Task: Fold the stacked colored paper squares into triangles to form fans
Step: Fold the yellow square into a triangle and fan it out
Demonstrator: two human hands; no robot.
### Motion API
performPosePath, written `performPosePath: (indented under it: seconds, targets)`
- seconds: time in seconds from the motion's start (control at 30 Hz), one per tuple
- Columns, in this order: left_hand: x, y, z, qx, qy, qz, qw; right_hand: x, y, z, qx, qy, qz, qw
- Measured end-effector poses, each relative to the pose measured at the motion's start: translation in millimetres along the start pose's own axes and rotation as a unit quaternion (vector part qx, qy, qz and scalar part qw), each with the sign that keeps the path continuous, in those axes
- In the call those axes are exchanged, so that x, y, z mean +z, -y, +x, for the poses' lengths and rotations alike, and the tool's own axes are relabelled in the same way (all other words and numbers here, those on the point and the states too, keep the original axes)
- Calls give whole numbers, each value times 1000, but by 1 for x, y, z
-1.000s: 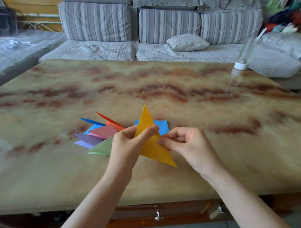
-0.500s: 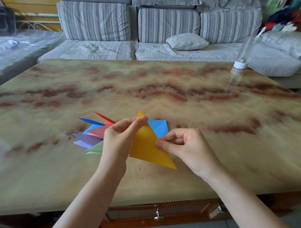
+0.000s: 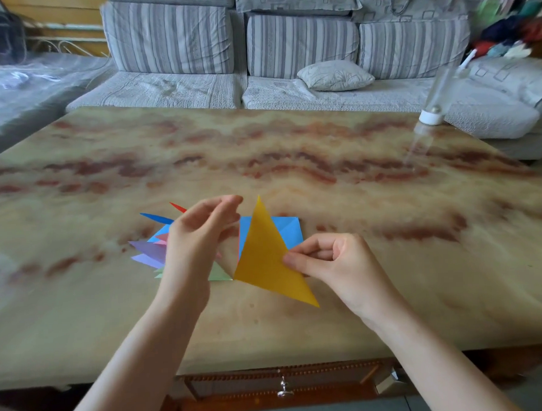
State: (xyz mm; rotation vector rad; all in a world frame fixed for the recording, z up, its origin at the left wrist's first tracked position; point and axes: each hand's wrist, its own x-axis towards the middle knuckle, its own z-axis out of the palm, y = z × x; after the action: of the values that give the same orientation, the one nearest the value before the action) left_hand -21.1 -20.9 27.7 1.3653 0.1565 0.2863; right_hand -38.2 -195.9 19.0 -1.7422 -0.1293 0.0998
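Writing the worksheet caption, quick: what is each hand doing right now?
Left hand: open, fingers loosely curled, holding nothing.
Right hand: pinching the yellow paper triangle at its edge.

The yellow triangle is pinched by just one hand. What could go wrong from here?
The right hand pinches the yellow triangle at one edge only, so it might slip, or the fold might spring open. The left hand hangs open just above the folded triangles; lowering it carelessly could scatter that fan.
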Motion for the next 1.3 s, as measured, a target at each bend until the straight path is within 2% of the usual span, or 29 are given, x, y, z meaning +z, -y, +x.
performPosePath:
  seconds: [0.2,0.3,0.4,0.5,0.6,0.77,1.07,1.3]
  targets:
    - [8,1,-10,-43,116,82,989,-3,4,3,8,-24,67,997]
    - [6,2,-12,-51,135,66,987,-4,3,4,-8,-34,75,997]
    - [3,3,-10,-55,132,56,988,-9,0,7,-91,-42,46,994]
    - [2,3,-9,-71,148,30,986,-15,-1,8,-174,1,-25,984]
    - [3,5,-10,-87,173,9,981,-15,-1,10,-168,32,-60,983]
    - [5,7,-15,-91,222,10,971,-13,-2,13,-123,40,-4,992]
    - [9,9,-20,-85,238,55,966,-9,1,11,-109,-77,93,987]
    - [11,3,-19,-35,149,-6,988,-10,3,11,-115,-63,104,986]
